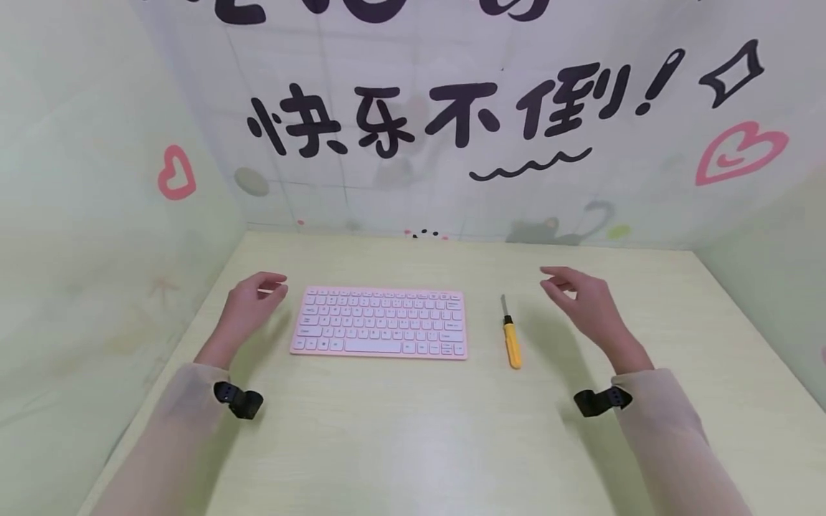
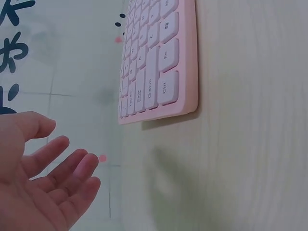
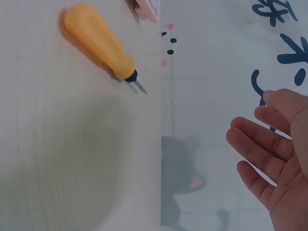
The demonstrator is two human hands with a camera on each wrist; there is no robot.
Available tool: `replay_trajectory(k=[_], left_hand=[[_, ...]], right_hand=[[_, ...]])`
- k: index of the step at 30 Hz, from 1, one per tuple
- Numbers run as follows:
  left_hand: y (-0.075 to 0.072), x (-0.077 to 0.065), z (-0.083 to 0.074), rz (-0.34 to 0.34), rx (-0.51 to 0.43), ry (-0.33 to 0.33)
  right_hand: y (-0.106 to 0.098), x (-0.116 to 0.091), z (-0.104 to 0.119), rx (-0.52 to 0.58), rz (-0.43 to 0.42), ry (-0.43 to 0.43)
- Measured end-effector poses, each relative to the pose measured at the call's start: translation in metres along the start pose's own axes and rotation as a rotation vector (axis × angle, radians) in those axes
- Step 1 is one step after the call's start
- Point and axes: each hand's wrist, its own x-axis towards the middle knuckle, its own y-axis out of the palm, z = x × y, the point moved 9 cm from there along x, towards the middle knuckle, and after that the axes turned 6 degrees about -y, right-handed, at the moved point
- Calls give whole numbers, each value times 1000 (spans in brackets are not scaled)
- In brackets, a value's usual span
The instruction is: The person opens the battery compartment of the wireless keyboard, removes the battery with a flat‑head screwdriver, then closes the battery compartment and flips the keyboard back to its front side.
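A pink keyboard (image 1: pixel 381 322) with pale keys lies flat on the table, between the two hands. To its right is a screwdriver (image 1: pixel 512 342) with a yellow handle, its metal tip pointing toward the back wall. My left hand (image 1: pixel 257 297) hovers beside the keyboard's left edge, fingers loosely bent and holding nothing. In the left wrist view the keyboard's corner (image 2: pixel 166 86) shows beyond the fingers. My right hand (image 1: pixel 581 297) is raised to the right of the screwdriver, relaxed and empty. The right wrist view shows the screwdriver (image 3: pixel 98 41) apart from the fingers.
The pale wooden table (image 1: pixel 400 444) meets a back wall covering (image 1: pixel 400 193) printed with black characters and drawings. Similar pale coverings rise at the left and right sides. A black wrist camera (image 1: pixel 239 400) sits on the left sleeve, another wrist camera (image 1: pixel 601 401) on the right.
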Motion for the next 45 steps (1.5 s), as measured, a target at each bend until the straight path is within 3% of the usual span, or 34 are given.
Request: replay_trajectory(k=[3,10,16,23,28,35,40,45], left_hand=[[5,-3,2,16,-16,-13],[17,-5,8,78,-157,-80],[26,-5,16,120,-151,-131],[53,31,67,141,-182,-150],[52,23,55,202,-239,-203],[52,12,28,344,-327,-200],[57,17,30,398,-397,-233],[62,22,36,396,-407,-254]], right_hand=[[17,0,7,31,28,-14],[49,-1,17,85,119,-2],[74,1,24,144,180,22],[103,6,34,157,288,51],[115,11,37,137,322,47],[130,14,29,188,370,147],[136,17,25,190,383,177],[140,20,25,202,369,188]])
